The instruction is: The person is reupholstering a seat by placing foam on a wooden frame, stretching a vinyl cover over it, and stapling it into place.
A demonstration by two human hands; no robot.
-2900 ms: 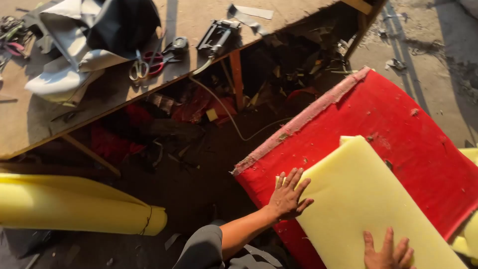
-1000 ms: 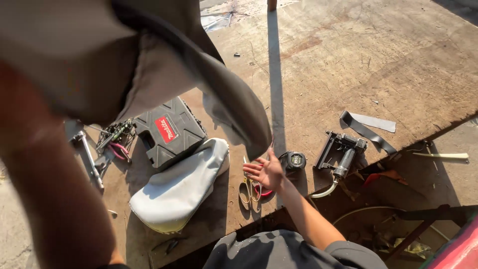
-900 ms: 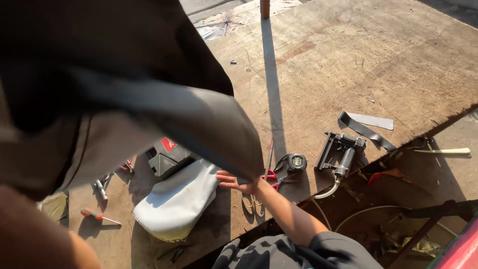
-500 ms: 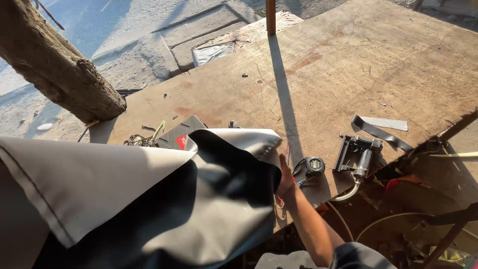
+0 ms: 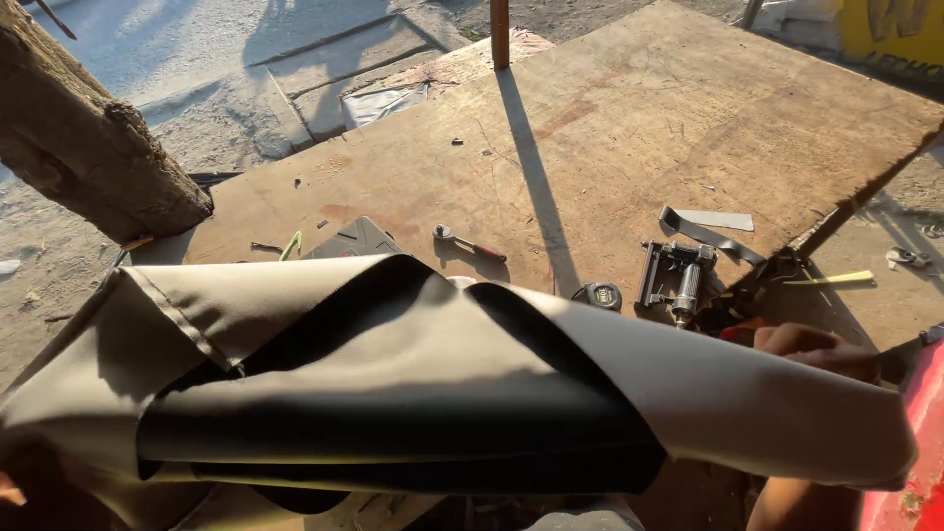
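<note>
Grey vinyl sheet [image 5: 413, 393] is now off the plywood table [image 5: 629, 128] and stretched across the lower frame from 9 o'clock to 3 o'clock, dark backing showing in the folds. Half a second ago it was bunched at lower left with the right hand flat on the table by the tape measure; now that hand has come off the tools and taken the sheet.

Right hand [image 5: 811, 349] at 3 o'clock: fingers closed over the sheet's top edge, holding it up. Left hand [image 5: 12, 489] at 8 o'clock: only a sliver visible behind the fabric (cannot tell how it grips, though that end is clearly supported).

Uncovered by the lift: ratchet wrench [image 5: 467, 243] at centre, round tape measure [image 5: 600, 295] just right of it, pneumatic stapler [image 5: 678, 280] at 2 o'clock, grey strap offcuts [image 5: 708, 228] above the stapler. Dark tool case [image 5: 356, 239] peeks over the sheet's top fold.

Reading: sheet is spread between both hands, clear of the table, ready for repositioning. Red seat base [image 5: 919, 433] sits at 4 o'clock, right below the right hand.
</note>
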